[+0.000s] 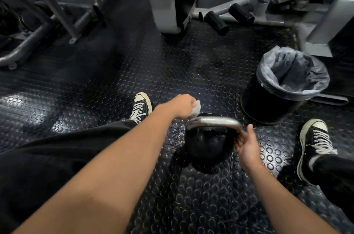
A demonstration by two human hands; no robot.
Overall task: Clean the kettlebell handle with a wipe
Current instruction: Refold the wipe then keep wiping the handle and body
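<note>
My left hand [182, 106] pinches the wipe [196, 109] in curled fingers; the wipe sticks out just beyond the knuckles, above the far left end of the kettlebell handle [214, 121]. I cannot tell whether the wipe touches the metal. My right hand [247, 144] lies against the handle's near right end, fingers loosely spread, not wrapped round it. The kettlebell [208, 145] stands upright on the studded floor [191, 195], directly between both hands.

Failure modes, as I judge them:

1. Tipping. Cause: a sideways wiping stroke while the right hand only braces the bell.
2. Incomplete cleaning. Cause: the right hand covers its end of the handle; that section stays unwiped unless I reposition.
3. Dropped wipe. Cause: the small pinch hold snagging on the handle.

The lined bin [291, 78] stands beyond the right hand, apart from the bell.
</note>
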